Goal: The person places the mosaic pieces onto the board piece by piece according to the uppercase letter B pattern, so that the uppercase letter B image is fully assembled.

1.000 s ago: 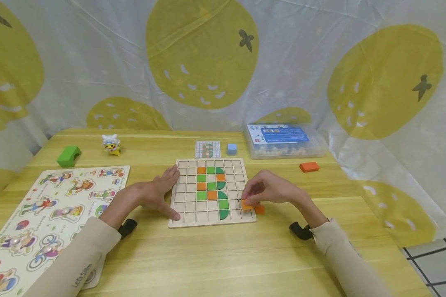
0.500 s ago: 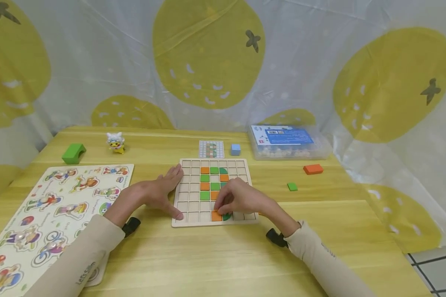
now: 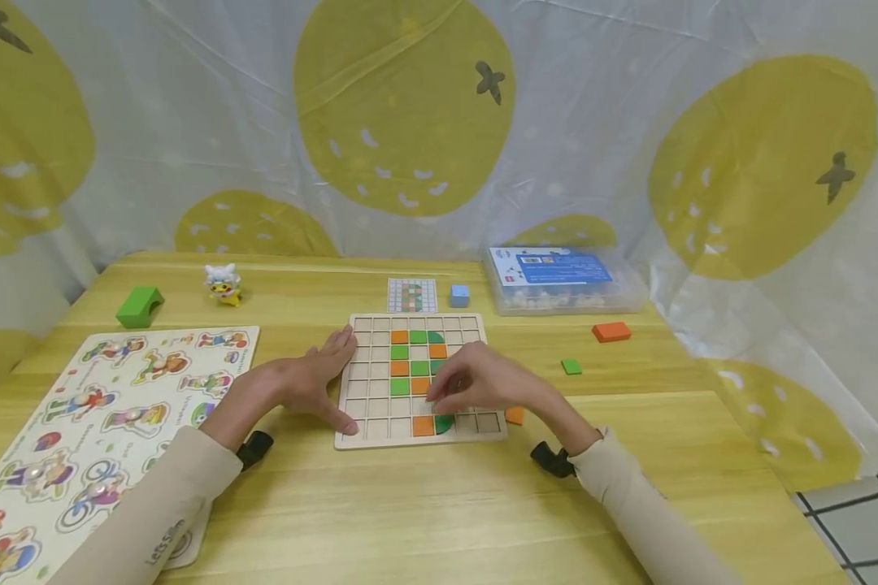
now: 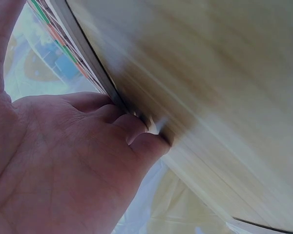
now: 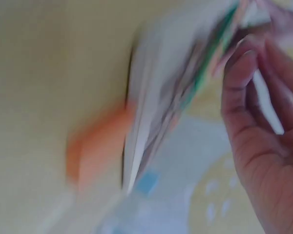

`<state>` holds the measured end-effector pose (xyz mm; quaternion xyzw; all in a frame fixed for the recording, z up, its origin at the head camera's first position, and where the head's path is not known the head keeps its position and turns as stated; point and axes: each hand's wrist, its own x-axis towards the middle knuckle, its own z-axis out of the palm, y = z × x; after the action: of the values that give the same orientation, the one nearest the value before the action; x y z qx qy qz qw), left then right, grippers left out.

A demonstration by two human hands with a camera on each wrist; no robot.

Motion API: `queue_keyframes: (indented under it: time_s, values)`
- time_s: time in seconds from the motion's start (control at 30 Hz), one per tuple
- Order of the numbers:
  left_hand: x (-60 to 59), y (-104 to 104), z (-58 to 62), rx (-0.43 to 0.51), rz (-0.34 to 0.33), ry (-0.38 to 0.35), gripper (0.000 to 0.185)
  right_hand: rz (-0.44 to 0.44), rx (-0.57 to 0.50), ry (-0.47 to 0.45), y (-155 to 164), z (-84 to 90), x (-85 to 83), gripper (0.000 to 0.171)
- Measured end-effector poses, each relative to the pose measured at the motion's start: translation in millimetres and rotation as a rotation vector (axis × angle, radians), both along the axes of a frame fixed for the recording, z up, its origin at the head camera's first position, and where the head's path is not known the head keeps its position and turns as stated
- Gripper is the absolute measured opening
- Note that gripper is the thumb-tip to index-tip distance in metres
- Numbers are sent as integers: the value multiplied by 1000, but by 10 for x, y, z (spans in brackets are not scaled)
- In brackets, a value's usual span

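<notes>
A light wooden grid board [image 3: 373, 410] lies in front of me, with green and orange square tiles and dark green rounded pieces in its cells. My left hand [image 3: 303, 388] rests on the board's left edge, fingers and thumb spread along it. Over the lower right part of the board hovers my right hand [image 3: 483, 382], its thumb and fingers slightly apart with no tile visible between them. Just below its fingertips, an orange square tile [image 3: 423, 426] sits in a front-row cell beside a dark green rounded piece [image 3: 444, 423]. Some pieces are hidden under the right hand.
Another orange tile [image 3: 515, 415] lies off the board's right edge, and a green tile [image 3: 571, 367] farther right. Behind are a pattern card [image 3: 412, 296], blue cube [image 3: 459, 296] and clear plastic box [image 3: 567, 280]. A picture puzzle board [image 3: 117, 439] lies left.
My right hand brought an orange tile from the board's right side to a front-row cell, let go of it and lifted slightly. The left hand stayed on the board's edge.
</notes>
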<state>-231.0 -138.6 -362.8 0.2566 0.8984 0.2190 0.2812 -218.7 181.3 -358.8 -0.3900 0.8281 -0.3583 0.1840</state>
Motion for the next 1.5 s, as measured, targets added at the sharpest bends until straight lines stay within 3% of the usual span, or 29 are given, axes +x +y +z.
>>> queue_keyframes:
  time_s: [0.17,0.4,0.53,0.8,1.23,1.37,1.5]
  values:
    - [-11,6,2,1,-7,5,140,-97,60,-1,579,120,-120,16]
    - [-13,-1,-3,-3,-10,7,140,-198,84,-10,1541,43,-264,28]
    - [-7,-19,-10,5,-7,-2,140,-298,140,-23,1776,7,-276,31]
    - [-1,-30,-9,20,-7,-12,140,-395,213,-48,1849,-37,-289,21]
    - [-6,-25,-4,23,-3,-20,140,-387,206,-36,1791,-32,-294,17]
    - [-15,-11,-4,19,0,-20,140,-351,177,-9,1642,10,-299,9]
    - [-15,-4,-4,9,1,-19,141,-252,106,1,1220,64,-261,3]
